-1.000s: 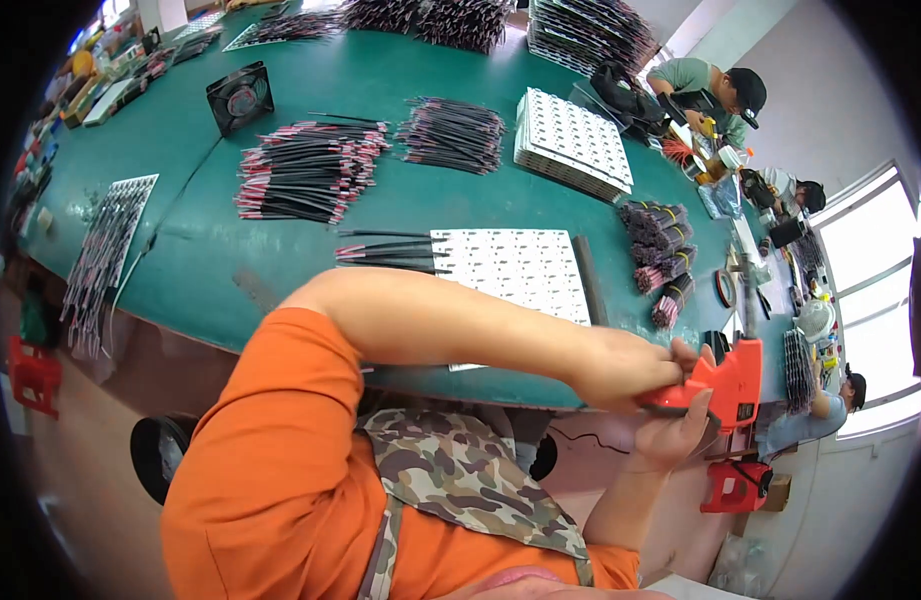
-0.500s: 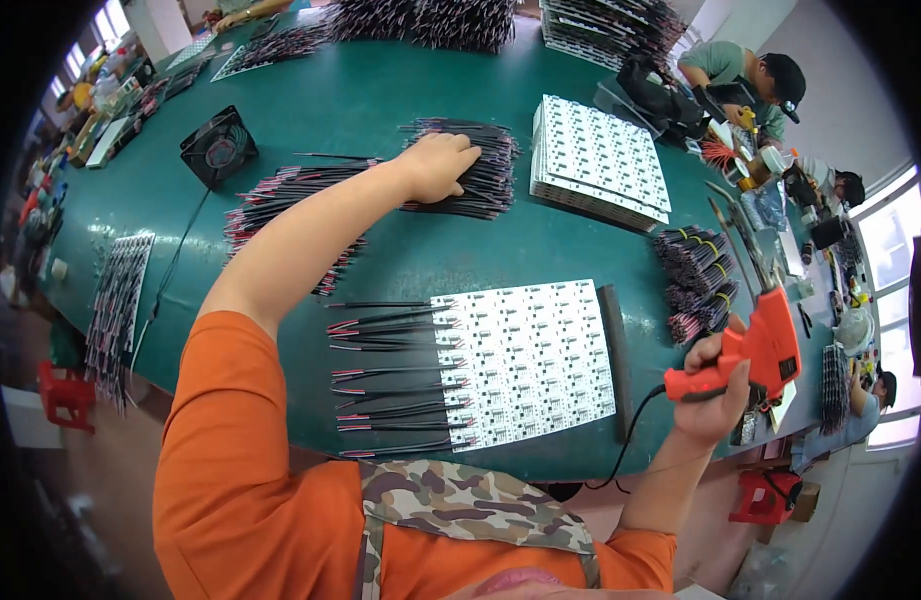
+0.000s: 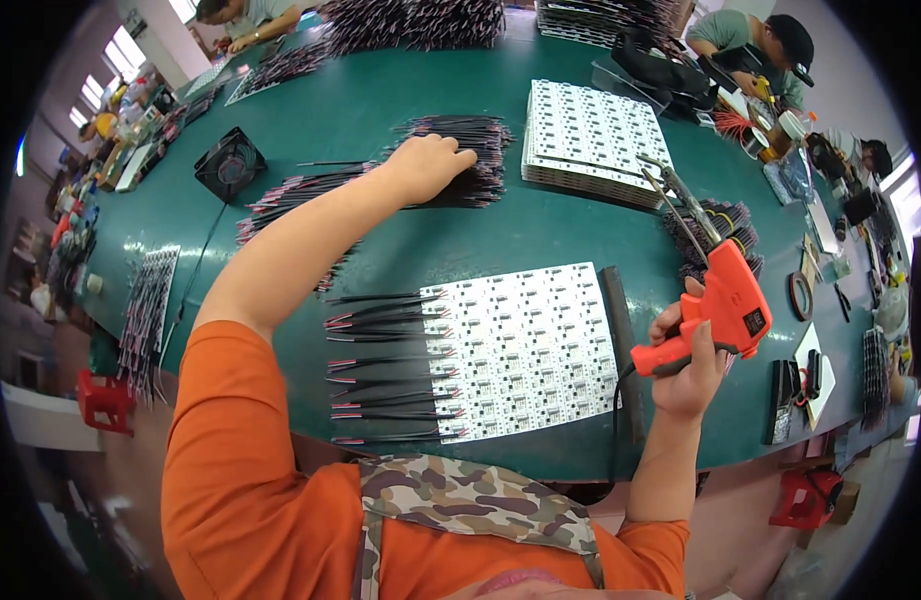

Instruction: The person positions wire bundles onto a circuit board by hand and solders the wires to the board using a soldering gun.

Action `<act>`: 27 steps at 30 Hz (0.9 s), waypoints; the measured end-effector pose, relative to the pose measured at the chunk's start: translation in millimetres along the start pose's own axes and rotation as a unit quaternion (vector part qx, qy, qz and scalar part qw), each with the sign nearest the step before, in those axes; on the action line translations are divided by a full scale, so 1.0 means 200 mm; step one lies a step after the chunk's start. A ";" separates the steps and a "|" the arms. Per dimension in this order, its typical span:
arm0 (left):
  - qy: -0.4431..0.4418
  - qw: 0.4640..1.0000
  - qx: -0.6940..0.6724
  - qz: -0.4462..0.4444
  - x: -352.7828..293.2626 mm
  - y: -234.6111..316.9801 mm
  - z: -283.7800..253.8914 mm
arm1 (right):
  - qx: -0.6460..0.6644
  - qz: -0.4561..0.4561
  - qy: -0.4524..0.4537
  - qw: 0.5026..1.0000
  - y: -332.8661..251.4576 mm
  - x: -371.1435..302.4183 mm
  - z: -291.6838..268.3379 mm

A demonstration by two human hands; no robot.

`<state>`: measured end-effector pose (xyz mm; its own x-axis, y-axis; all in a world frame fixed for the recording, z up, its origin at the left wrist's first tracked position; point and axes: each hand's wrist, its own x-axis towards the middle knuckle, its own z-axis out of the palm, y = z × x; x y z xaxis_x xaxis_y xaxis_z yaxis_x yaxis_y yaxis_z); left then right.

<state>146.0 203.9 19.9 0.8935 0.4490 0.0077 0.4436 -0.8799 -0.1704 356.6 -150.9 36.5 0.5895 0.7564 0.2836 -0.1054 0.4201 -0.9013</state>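
Note:
My right hand (image 3: pixel 689 355) is wrapped round the handle of a red soldering gun (image 3: pixel 732 300), whose metal tip points up and away to the left. With my left arm stretched across the table, my left hand (image 3: pixel 428 168) lies on a pile of black and red wires (image 3: pixel 485 150), fingers curled down among them. Its fingertips are partly hidden. In front of me lies a white circuit board panel (image 3: pixel 525 350) with rows of small dark parts. Pairs of wires (image 3: pixel 380 365) stick out from its left edge, set at intervals along it.
A dark bar (image 3: pixel 621 350) borders the panel's right side. Beyond stands a stack of white panels (image 3: pixel 595 135). More wires (image 3: pixel 300 200) lie under my left forearm, near a black fan (image 3: pixel 230 165). Bundled wires (image 3: pixel 730 225) sit behind the soldering gun. Other people work at the table's far ends.
My right hand has brought the soldering gun left and away from me, nearer the panel stack. My left hand stays at the wire pile, with only a slight shift. The view has turned a little.

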 end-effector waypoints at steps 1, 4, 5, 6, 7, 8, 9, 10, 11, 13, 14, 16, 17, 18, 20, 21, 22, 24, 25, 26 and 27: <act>0.003 1.000 -0.002 0.003 0.00 -0.01 -0.02 | 0.003 -0.004 0.004 1.000 -0.01 -0.01 0.00; 0.007 1.000 -0.018 0.012 0.00 -0.04 -0.02 | -0.005 -0.014 -0.007 1.000 -0.01 -0.02 0.00; 0.007 1.000 -0.015 0.014 0.01 -0.05 -0.02 | -0.009 -0.016 -0.009 1.000 -0.02 -0.02 0.00; -0.003 1.000 -0.019 0.004 0.01 -0.06 -0.03 | -0.012 -0.016 -0.012 1.000 -0.02 -0.03 0.00; -0.013 1.000 -0.024 -0.007 0.01 -0.06 -0.03 | -0.012 -0.016 -0.012 1.000 -0.02 -0.03 0.00; -0.014 1.000 -0.024 -0.007 0.00 -0.07 -0.02 | -0.011 -0.010 -0.009 1.000 -0.02 -0.03 0.00; 0.021 0.999 -0.022 0.033 0.00 -0.09 -0.02 | -0.010 -0.004 -0.009 1.000 -0.02 -0.03 0.00; 0.055 0.996 -0.020 0.072 0.00 -0.11 -0.01 | -0.010 -0.002 -0.011 1.000 -0.02 -0.03 0.00; 0.054 0.996 -0.023 0.068 0.01 -0.13 -0.01 | -0.012 0.000 -0.005 1.000 -0.01 -0.03 0.00; 0.005 0.998 0.010 0.055 0.03 -0.13 -0.03 | -0.017 0.010 0.000 1.000 -0.01 -0.02 0.01; 0.000 0.999 0.005 0.050 0.03 -0.13 -0.04 | -0.026 0.003 0.004 1.000 -0.01 -0.02 0.01; 0.043 0.997 0.035 0.058 0.03 -0.11 -0.07 | -0.038 0.007 0.008 0.999 -0.01 -0.02 0.01; 0.024 0.997 0.040 0.056 0.03 -0.09 -0.09 | -0.050 -0.001 0.014 0.999 -0.02 -0.03 0.00; 0.020 0.998 0.036 0.053 0.03 -0.08 -0.11 | -0.060 -0.013 0.018 0.998 -0.01 -0.02 0.00; -0.023 0.997 -0.018 0.078 0.02 -0.06 -0.13 | -0.062 -0.011 0.018 0.998 0.00 -0.01 0.01; -0.048 0.995 -0.003 0.088 0.03 -0.07 -0.11 | -0.063 -0.013 0.011 0.998 0.01 -0.01 0.01; -0.050 0.995 -0.005 0.086 0.03 -0.09 -0.10 | -0.063 -0.016 0.004 0.998 0.01 -0.01 0.01; -0.033 0.995 0.003 0.097 0.04 -0.10 -0.11 | -0.065 -0.015 0.008 0.998 0.01 -0.01 0.01; -0.001 0.997 -0.007 0.077 0.05 -0.10 -0.12 | -0.067 -0.017 0.014 0.998 0.01 -0.01 0.01; -0.002 0.997 -0.008 0.078 0.05 -0.10 -0.14 | -0.067 -0.016 0.016 0.997 0.01 -0.01 0.01; 0.058 0.991 -0.116 0.019 0.03 -0.10 -0.18 | -0.067 -0.016 0.020 0.997 0.01 -0.01 0.01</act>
<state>145.5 218.6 58.0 0.9056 0.4066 0.1207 0.4023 -0.9136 0.0587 354.1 -150.7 34.0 0.6225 0.7219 0.3023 0.0197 0.3716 -0.9282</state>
